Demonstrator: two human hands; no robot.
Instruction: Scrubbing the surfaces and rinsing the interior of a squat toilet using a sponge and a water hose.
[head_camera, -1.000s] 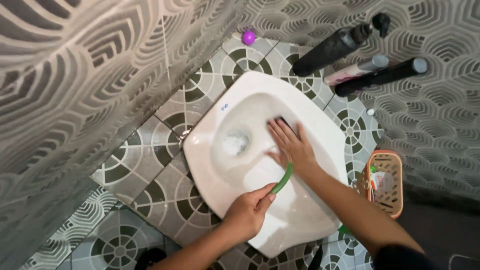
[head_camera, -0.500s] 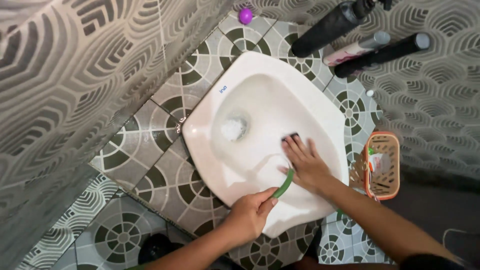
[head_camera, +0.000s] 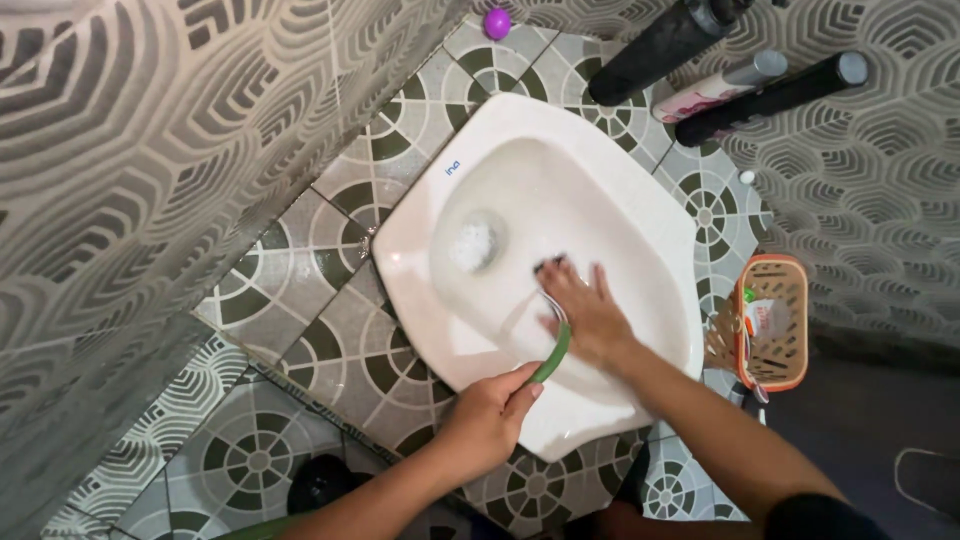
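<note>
A white squat toilet pan (head_camera: 620, 200) is set into the patterned tile floor, with its drain hole (head_camera: 473, 243) near the left of the bowl. My right hand (head_camera: 585, 315) presses a dark scrub pad (head_camera: 550, 265) flat against the inside of the bowl, fingers spread over it. My left hand (head_camera: 485, 420) grips a green hose (head_camera: 550, 355) at the near rim, its end pointing into the bowl beside my right hand.
Two black bottles (head_camera: 660, 45) (head_camera: 770, 95) and a pink-and-white bottle (head_camera: 715, 85) stand by the far wall. An orange plastic basket (head_camera: 770, 320) sits right of the pan. A purple ball (head_camera: 497, 22) lies at the far corner. Patterned walls close in on the left.
My right hand slid the pad toward me, then left toward the drain. The view shifted slightly. My left hand kept its grip on the hose.
</note>
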